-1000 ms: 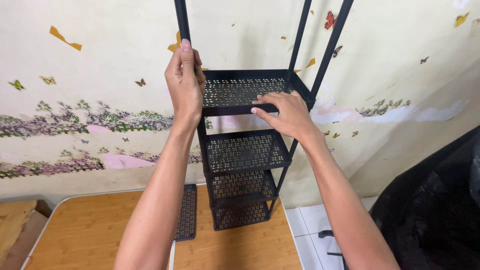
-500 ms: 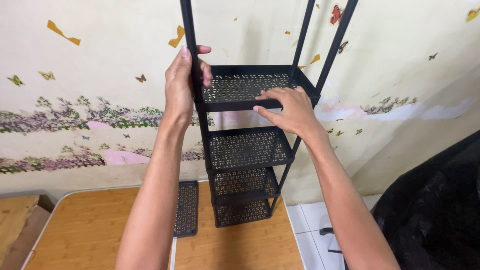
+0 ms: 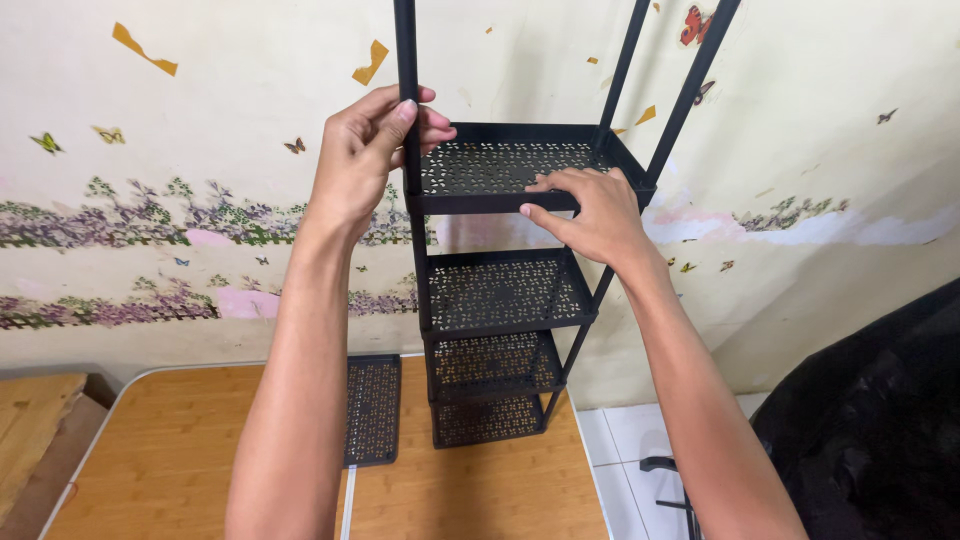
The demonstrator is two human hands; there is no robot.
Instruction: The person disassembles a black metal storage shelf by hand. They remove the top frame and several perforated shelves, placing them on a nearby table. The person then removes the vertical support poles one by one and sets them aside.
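Gripping rack post (image 3: 407, 60), left hand (image 3: 365, 160); right hand (image 3: 590, 215) on shelf (image 3: 490, 165)

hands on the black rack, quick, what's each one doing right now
Left hand: closed around the front left post of the black rack.
Right hand: open, fingers flat on the top shelf, gripping nothing.

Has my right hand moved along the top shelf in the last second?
No. The right hand stays on the front edge of the top shelf, same spot relative to the rack's right posts.
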